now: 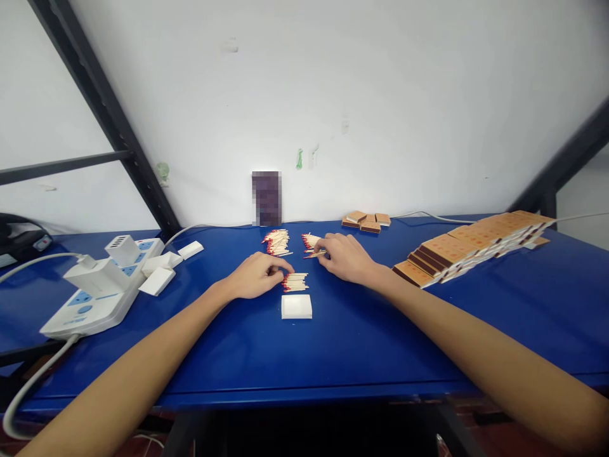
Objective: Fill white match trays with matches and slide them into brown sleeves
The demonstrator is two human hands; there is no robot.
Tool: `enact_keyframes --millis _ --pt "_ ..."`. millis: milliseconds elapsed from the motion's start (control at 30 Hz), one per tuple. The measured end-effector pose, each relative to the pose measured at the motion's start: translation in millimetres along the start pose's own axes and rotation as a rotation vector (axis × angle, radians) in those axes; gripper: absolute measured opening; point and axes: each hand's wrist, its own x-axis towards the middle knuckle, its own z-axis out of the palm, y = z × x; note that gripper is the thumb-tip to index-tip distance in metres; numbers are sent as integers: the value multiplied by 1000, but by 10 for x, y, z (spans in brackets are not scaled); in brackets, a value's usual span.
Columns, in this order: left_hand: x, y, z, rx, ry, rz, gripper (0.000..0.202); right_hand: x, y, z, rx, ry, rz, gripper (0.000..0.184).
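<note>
In the head view my left hand (257, 276) rests on the table with index finger and thumb slightly apart, touching the red-headed end of a small row of matchsticks (297, 282). My right hand (346, 257) pinches a matchstick (314, 255) at the front edge of another small pile of matchsticks (311, 242). Left of that pile lies a larger heap of matchsticks (278, 242), heads mostly to the left. A white matchbox tray (297, 306) sits just in front of the row, nearest to me.
Stacked matchbox sleeves (457, 247) spread along the right; a few matchboxes (366, 221) lie near the wall. White trays (159, 273) sit beside a power strip (104, 304) with chargers at left. A pixelated dark rectangle (267, 198) stands against the wall. The blue table (361, 355) has its edge in front.
</note>
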Motion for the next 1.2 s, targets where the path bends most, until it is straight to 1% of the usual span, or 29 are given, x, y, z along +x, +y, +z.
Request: enact_keyframes --millis 100,400,733,867,967,1033,1100,1200 --pt "1 0 6 -17 14 -11 37 9 40 31 -1 -12 -33 20" --pt "3 -14 19 -8 19 -13 36 45 26 58 -38 8 -102 21" --pt "1 -29 18 2 12 -11 35 52 36 78 -1 -28 -99 22" --pt "8 -42 32 21 42 -12 40 35 -59 95 41 -43 -120 21" --pt "14 -46 40 48 63 -17 44 1 -187 94 114 -48 -179 19" --pt "16 -41 39 59 53 -12 42 -21 -250 78 166 -56 -215 18" --pt "15 -35 33 57 34 -4 38 -38 -268 48 205 -53 -222 17" --pt "8 -32 20 26 35 -1 37 -65 -215 -15 208 -45 -183 18"
